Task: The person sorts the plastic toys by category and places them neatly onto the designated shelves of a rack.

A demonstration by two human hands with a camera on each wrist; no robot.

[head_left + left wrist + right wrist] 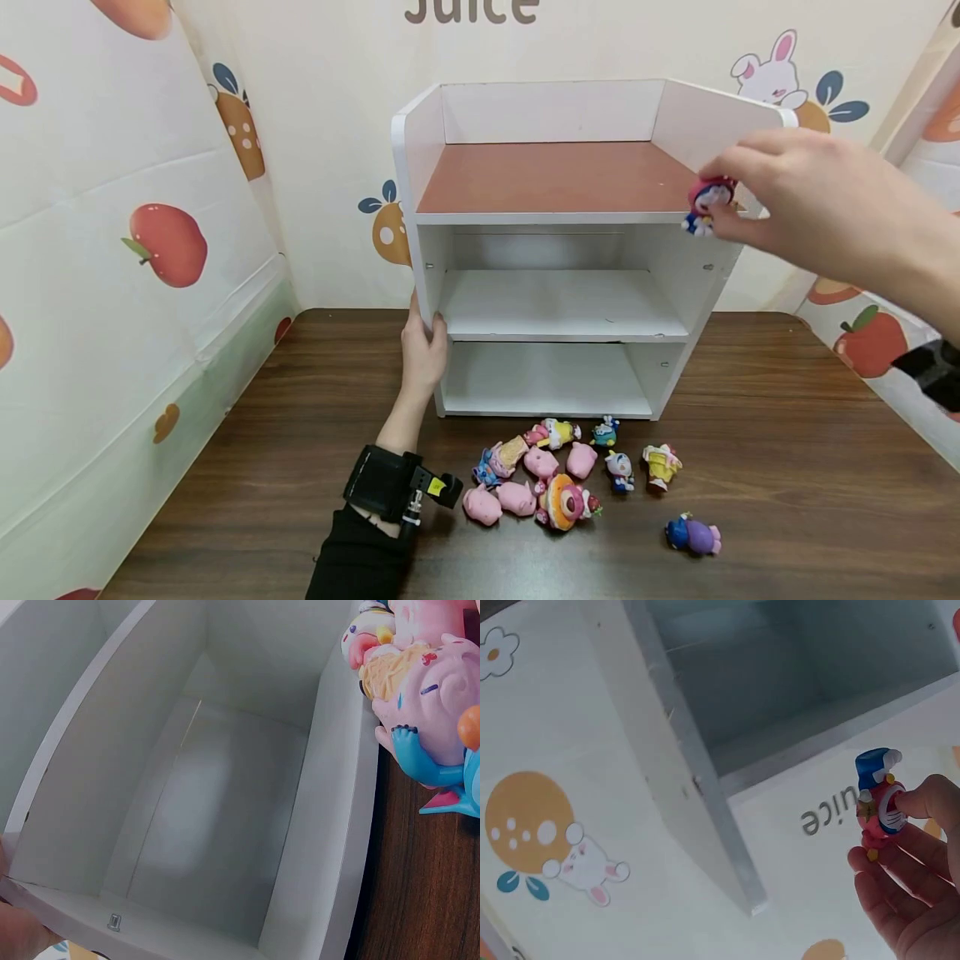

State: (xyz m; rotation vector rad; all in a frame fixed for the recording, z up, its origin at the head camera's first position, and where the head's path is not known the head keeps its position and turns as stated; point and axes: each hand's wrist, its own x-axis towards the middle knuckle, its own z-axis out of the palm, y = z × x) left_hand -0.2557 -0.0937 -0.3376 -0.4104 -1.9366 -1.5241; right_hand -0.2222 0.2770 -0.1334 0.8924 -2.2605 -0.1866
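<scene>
My right hand pinches a small red-hooded figurine with a blue lower part between thumb and fingers, beside the right end of the top board. In the right wrist view, the same figurine shows whiskers on a white face and a yellow bell. My left hand holds the left side panel of a white shelf unit, thumb on its front edge. The unit stands on the table with a reddish-brown top board and two white lower levels. At the left wrist view's lower-left edge, a bit of that hand appears at the panel.
On the brown table, several figurines lie before the unit: pink pigs, an orange-ringed pink figure, a yellow-dressed one and a blue-purple one. Printed wall sheets stand behind and at both sides.
</scene>
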